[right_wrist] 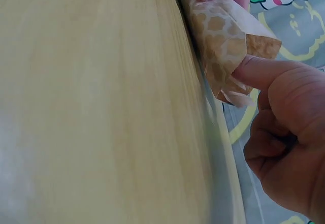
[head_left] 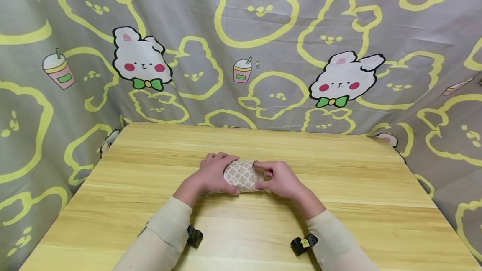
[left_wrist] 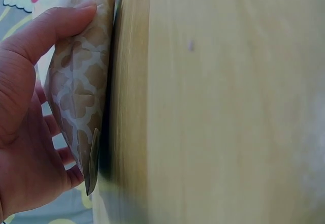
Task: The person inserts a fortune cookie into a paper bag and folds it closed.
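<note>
A brown paper bag [head_left: 241, 175] with a white lattice pattern lies on its side on the wooden table, its mouth facing right in the head view. My left hand [head_left: 215, 174] grips the closed end, thumb along the near side and fingers over the far side. In the left wrist view, that thumb presses on the creased paper of the bag [left_wrist: 81, 89]. At the mouth, my right hand [head_left: 281, 179] holds the rim between thumb and index finger. The right wrist view shows its thumb at the bag's torn-looking edge [right_wrist: 231, 56], other fingers curled into the palm.
The wood-grain table [head_left: 143, 221] spreads out around both hands. A grey curtain [head_left: 263, 57] with yellow outlines and white rabbits hangs behind it and along the sides. Black wrist cameras [head_left: 194, 236] are strapped over beige sleeves [head_left: 339, 241].
</note>
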`<state>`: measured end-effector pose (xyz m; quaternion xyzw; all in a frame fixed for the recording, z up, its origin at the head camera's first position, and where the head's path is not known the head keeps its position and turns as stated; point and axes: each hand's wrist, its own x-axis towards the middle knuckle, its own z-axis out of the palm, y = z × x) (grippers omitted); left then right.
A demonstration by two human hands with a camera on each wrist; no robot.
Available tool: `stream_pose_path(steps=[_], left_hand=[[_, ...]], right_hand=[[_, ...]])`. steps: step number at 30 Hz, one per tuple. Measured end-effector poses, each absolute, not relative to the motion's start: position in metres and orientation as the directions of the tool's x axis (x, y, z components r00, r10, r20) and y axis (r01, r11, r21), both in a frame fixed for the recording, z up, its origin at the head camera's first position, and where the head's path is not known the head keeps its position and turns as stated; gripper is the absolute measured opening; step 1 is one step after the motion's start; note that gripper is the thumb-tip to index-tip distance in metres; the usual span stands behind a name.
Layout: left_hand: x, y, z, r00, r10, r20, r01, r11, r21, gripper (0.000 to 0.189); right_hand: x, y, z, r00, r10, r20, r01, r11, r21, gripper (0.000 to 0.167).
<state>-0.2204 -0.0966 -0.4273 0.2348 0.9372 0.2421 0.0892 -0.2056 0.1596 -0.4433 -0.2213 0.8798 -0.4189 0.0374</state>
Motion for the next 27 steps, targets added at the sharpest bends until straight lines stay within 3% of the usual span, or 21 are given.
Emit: stream_pose_path(steps=[4,22,27], left_hand=[[-0.219,-0.096,-0.426,-0.877,0.477,-0.056,0.389,0.774,0.5,0.1],[-0.219,-0.094,-0.429,-0.869,0.493,-0.045,0.401,0.755,0.518,0.098],[-0.22,-0.092,-0.431,-0.863,0.504,-0.036,0.414,0.747,0.52,0.097]], right_hand=[[-0.205,0.163,-0.444,-0.919,-0.38,0.107,-0.323,0.566,-0.759,0.066],[-0.212,0.15,-0.454,-0.885,-0.439,0.153,-0.378,0.488,-0.787,0.056],[-0.215,0.146,-0.455,-0.865,-0.463,0.195,-0.435,0.496,-0.751,0.036]])
